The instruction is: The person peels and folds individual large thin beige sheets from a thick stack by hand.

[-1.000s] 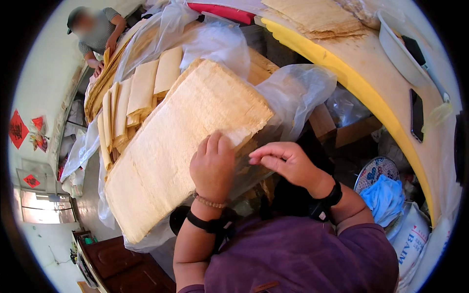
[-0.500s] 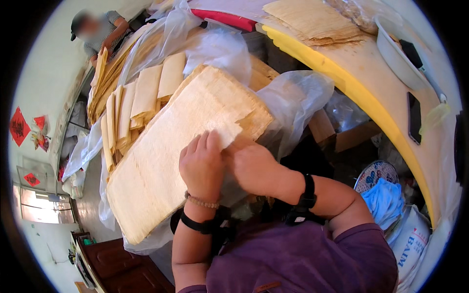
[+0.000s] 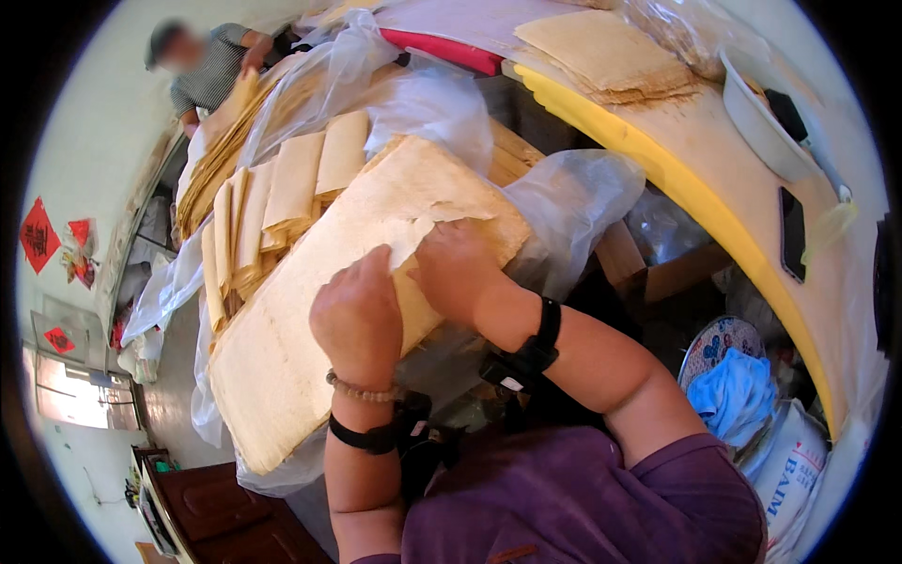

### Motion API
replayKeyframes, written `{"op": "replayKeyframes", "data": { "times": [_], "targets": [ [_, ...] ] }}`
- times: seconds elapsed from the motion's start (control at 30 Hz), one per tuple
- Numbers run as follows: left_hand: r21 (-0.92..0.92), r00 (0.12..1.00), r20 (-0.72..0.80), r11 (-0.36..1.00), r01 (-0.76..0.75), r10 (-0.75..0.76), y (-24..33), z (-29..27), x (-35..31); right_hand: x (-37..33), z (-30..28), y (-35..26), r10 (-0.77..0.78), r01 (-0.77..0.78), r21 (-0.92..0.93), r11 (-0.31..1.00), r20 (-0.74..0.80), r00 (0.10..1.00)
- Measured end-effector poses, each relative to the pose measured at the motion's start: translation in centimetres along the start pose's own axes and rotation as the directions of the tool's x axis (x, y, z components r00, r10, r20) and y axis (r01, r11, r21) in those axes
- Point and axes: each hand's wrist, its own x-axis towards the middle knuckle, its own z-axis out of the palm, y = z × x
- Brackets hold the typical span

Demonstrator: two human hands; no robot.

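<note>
Well, the sheet (image 3: 352, 240) lies atop the stack (image 3: 505, 230), beneath and beyond the left hand (image 3: 357, 315) and right hand (image 3: 458, 263). Both curl by its torn edge; fingertips hidden, I cannot tell how closed they are or whether they grip it. Far right on the bench (image 3: 709, 141), a basin (image 3: 757, 139) holds something black (image 3: 787, 115).

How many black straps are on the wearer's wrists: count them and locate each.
2. One black strap circles the left wrist, just above the beaded bracelet toward the elbow; the other circles the right wrist. No others show.
</note>
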Motion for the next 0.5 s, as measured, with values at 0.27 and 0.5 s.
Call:
{"op": "replayKeyframes", "data": {
  "times": [0.27, 0.5],
  "targets": [
    [-0.492, 0.955, -0.113, 0.82, -0.292, 0.273, 1.5, -2.9, -5.6, -2.0, 1.4, 0.0, -0.247, 0.219, 0.182, 0.959, 0.15, 0.957],
    [-0.516, 0.992, 0.054, 0.854, -0.067, 0.11, -3.4, -2.8, -16.6, -3.7, 2.0, -6.3, -0.399, 0.419, 0.049, 0.907, 0.425, 0.813]
  ]
}}
